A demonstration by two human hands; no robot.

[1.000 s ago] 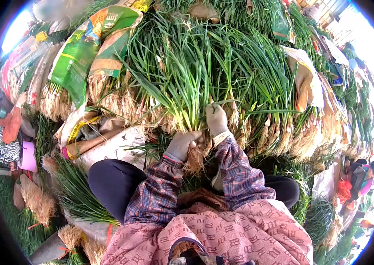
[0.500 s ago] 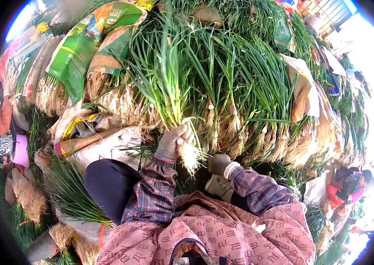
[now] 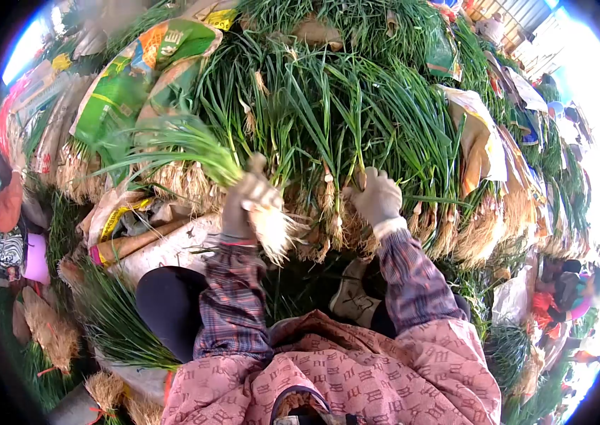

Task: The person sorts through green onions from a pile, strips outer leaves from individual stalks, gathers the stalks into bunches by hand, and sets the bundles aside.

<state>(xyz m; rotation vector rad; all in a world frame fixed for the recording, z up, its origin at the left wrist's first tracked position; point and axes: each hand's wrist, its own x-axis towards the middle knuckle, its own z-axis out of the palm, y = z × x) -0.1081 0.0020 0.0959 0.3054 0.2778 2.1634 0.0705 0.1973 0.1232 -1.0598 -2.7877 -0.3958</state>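
Observation:
My left hand, in a pale glove, is closed around a small bunch of green onions. Their leaves point up and left, blurred by motion, and the stringy white roots hang below the fist. My right hand, also gloved, is at the front edge of the large pile of green onions. Its thumb and fingers close about the lower stem of a green onion; the fingertips are partly hidden. Loose green onions with small white bulbs lie just left of it.
A green printed sack covers the pile's left part, and a pale sack drapes its right. Another bundle of greens lies by my left knee. Root bundles tied with red are at lower left. My shoe stands below the pile.
My left hand has swung left and up with the bunch, whose leaves now tilt left instead of upright. My right hand has risen from near the shoe to the stems in the pile.

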